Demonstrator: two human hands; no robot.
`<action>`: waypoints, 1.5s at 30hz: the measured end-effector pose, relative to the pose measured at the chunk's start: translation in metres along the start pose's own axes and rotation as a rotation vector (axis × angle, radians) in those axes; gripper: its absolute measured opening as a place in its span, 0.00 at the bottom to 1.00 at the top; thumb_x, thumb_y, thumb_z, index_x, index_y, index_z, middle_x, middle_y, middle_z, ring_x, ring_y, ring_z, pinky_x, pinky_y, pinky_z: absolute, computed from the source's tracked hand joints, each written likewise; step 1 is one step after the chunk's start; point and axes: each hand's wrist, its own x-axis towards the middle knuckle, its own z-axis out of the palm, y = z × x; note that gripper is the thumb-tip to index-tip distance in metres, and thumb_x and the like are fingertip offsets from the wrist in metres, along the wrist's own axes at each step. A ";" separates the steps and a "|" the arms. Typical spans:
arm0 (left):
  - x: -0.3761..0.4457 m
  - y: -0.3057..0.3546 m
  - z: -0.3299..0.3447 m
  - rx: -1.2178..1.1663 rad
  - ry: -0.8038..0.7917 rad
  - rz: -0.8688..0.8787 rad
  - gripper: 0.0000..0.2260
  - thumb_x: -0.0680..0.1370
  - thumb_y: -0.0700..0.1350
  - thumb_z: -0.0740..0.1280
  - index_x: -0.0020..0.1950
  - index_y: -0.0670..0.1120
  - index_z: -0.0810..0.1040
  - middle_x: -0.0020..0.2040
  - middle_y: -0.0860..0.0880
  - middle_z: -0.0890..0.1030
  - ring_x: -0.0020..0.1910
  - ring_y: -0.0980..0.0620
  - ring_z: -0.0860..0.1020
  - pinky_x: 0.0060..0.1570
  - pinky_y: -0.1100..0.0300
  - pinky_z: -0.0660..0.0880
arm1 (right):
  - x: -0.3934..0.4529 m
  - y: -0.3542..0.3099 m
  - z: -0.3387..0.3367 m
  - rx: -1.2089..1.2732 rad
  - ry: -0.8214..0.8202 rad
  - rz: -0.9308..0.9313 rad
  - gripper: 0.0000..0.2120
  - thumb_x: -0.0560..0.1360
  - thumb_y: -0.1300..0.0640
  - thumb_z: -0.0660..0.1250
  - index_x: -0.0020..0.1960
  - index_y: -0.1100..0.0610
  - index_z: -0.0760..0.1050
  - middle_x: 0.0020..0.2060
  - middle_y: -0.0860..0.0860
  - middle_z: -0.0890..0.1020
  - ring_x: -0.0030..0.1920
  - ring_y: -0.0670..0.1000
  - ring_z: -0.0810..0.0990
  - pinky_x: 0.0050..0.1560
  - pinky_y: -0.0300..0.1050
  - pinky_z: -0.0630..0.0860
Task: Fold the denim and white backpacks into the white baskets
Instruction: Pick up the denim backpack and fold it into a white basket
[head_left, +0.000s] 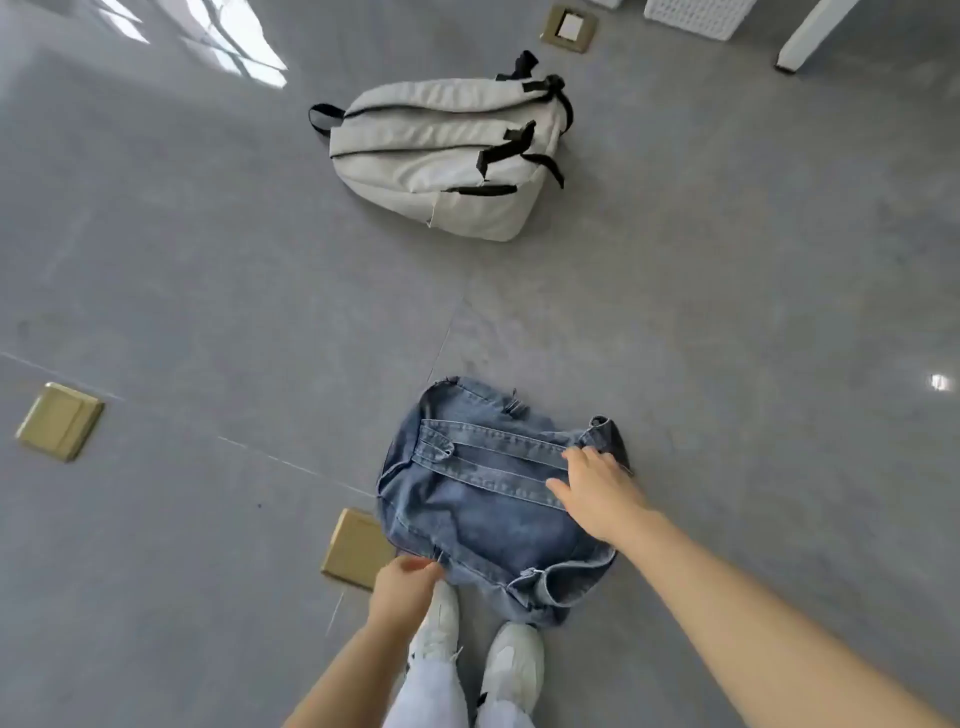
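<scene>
The denim backpack (483, 499) lies flat on the grey floor just ahead of my feet, straps facing up. My left hand (405, 577) pinches its near left edge. My right hand (597, 491) rests on its right side, fingers spread over the straps. Farther off, the white backpack (441, 156) with black straps lies on its side. A white basket (696, 15) shows partly at the top edge.
Brass floor plates sit at the left (60, 421), beside the denim backpack (356, 548) and at the top (569, 28). A white furniture leg (810, 39) stands at the top right. My white shoes (511, 665) are below the denim backpack.
</scene>
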 end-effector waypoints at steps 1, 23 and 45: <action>0.021 -0.006 0.011 -0.039 -0.030 -0.015 0.05 0.74 0.42 0.70 0.47 0.43 0.80 0.47 0.44 0.80 0.45 0.46 0.75 0.53 0.51 0.74 | 0.021 0.000 0.014 0.009 -0.013 -0.010 0.26 0.80 0.45 0.57 0.71 0.60 0.64 0.69 0.58 0.71 0.69 0.60 0.68 0.67 0.54 0.67; 0.181 -0.044 0.095 -0.039 0.130 -0.165 0.06 0.74 0.41 0.69 0.49 0.40 0.79 0.46 0.41 0.83 0.47 0.40 0.80 0.52 0.48 0.78 | 0.173 0.018 0.097 -0.039 0.199 -0.017 0.12 0.81 0.53 0.58 0.55 0.56 0.78 0.51 0.54 0.81 0.52 0.59 0.79 0.54 0.53 0.69; -0.149 0.095 -0.034 -0.400 0.105 0.190 0.15 0.77 0.42 0.67 0.60 0.48 0.65 0.53 0.48 0.75 0.53 0.47 0.76 0.48 0.55 0.71 | -0.130 0.009 -0.151 0.847 0.326 0.200 0.15 0.79 0.59 0.60 0.33 0.59 0.64 0.28 0.51 0.66 0.34 0.53 0.63 0.33 0.48 0.60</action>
